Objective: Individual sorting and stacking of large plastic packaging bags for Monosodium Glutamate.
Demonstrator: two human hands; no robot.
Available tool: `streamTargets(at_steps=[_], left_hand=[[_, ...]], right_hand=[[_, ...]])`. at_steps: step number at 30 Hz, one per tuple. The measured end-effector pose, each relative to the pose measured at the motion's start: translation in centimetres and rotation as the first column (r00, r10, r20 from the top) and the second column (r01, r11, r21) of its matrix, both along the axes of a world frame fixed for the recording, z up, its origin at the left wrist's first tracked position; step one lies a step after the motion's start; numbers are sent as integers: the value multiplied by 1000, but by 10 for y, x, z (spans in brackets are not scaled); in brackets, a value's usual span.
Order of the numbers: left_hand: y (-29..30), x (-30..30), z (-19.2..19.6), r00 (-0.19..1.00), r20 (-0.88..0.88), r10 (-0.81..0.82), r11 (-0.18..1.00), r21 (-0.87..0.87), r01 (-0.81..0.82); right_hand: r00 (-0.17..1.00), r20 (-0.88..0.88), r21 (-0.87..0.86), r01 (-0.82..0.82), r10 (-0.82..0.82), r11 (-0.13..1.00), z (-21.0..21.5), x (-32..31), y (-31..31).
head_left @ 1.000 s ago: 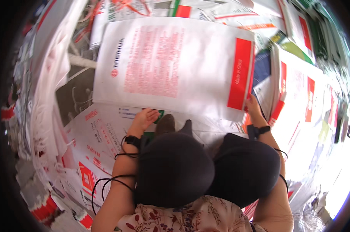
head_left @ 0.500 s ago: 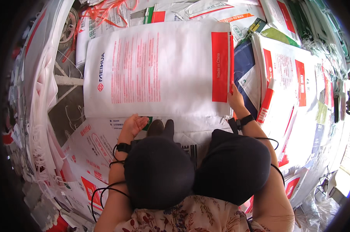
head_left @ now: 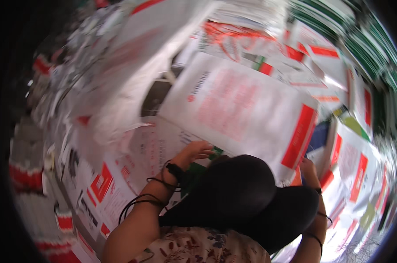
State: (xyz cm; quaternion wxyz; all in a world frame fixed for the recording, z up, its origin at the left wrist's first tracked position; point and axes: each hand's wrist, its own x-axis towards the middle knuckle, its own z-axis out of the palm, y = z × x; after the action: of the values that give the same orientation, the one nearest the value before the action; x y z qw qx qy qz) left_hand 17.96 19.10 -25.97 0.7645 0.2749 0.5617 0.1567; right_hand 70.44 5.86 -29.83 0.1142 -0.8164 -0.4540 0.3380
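A flat white woven sack (head_left: 244, 103) with red print and a red band at one end lies in front of my knees, apparently on top of a pile. My left hand (head_left: 198, 150) is just off its near edge, fingers stretched and apart, holding nothing. Close against the sack's red-banded end is my right hand (head_left: 309, 168). Blur and the sack's edge hide most of its fingers, so whether it grips the edge is unclear. Black straps and cords circle both wrists.
Tall stacked white sacks (head_left: 132, 65) rise on the left, one large sheet blurred. Printed sacks (head_left: 347, 162) lie in a pile to the right. Green-edged stacks (head_left: 360, 48) stand at the far right, and orange strands (head_left: 238, 33) lie at the back.
The view has swung left, so the sack now appears tilted and further right. My left hand stays near its near edge and my right hand stays by the red-banded end.
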Motion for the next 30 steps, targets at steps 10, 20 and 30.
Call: streamTargets(at_steps=[10,20,30], left_hand=[[-84,-74,178,978,-200,64,627,770,117],[-60,-177,305,497,-323,806,-121,731,671],[-49,-179,253,588,-298,752,-59,858,511]], right_hand=[[974,19,462,-210,227,862,245,-40,109],[646,215,760,-581,732,290,389,-356,152],[379,651,547,-835,658,-60,360,-514,185]])
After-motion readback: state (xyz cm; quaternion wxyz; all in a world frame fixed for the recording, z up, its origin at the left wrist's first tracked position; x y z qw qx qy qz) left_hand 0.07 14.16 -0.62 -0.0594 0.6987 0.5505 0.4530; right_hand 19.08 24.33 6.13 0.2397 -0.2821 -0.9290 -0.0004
